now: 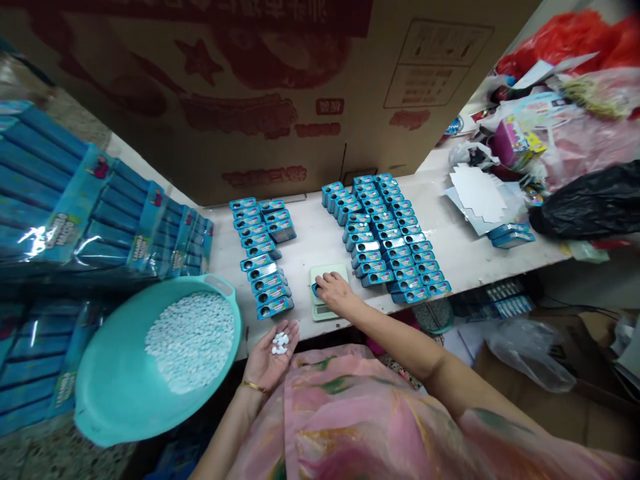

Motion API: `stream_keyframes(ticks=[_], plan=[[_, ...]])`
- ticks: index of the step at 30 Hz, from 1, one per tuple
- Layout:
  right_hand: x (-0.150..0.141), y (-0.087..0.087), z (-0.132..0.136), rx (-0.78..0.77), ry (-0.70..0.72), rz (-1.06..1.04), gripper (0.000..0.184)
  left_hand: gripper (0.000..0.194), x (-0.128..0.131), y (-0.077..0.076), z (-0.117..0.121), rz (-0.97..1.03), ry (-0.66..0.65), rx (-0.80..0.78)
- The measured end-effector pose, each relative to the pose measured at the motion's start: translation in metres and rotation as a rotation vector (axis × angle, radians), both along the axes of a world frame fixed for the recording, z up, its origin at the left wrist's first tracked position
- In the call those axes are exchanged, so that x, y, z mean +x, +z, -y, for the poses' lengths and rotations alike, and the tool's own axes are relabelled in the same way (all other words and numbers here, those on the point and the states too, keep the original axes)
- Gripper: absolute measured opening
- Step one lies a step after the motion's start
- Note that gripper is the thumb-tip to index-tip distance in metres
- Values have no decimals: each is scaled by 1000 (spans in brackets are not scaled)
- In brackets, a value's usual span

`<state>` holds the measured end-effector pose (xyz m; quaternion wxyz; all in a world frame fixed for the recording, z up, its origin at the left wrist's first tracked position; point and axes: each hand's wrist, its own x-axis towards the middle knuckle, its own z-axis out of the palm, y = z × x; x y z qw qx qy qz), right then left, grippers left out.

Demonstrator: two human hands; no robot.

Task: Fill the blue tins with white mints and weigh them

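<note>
My left hand (273, 353) is turned palm up, its fingers slightly curled, holding a small heap of white tablets (281, 343). It is beside the teal basin (107, 373), which holds a large pile of similar tablets (195, 340). On a pale green scale (327, 309), my right hand (334, 291) has its fingers closed around a small blue tin (315, 289), mostly covered by the hand. A column of blue tins (274, 307) with round dark openings on top stands left of the scale. A larger group of such tins (395, 243) is on the right.
A big cardboard box (280, 133) blocks the back of the white table (305, 233). Stacked blue cartons (75, 193) rise at the left. White cards (477, 193), a black plastic bag (590, 203) and red bags (570, 40) crowd the right side.
</note>
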<state>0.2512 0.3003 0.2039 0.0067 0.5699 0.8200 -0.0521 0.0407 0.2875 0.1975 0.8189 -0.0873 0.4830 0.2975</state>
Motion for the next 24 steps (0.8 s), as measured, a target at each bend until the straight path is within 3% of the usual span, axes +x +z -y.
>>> stream_keyframes(ticks=[3,7,10,14,24], plan=[[12,-3,7,99,-79,-154,16,25,-5,0,1,-3,20,-1],[45,-6,34,275,-357,-414,21,25,-12,-2,1,4,51,-5],[61,-12,49,292,-485,-499,20,26,-13,-4,-1,6,60,4],[59,-18,52,288,-522,-517,20,26,-11,-8,-3,20,63,9],[42,-13,28,232,-480,-429,25,25,-16,-7,0,23,69,-6]])
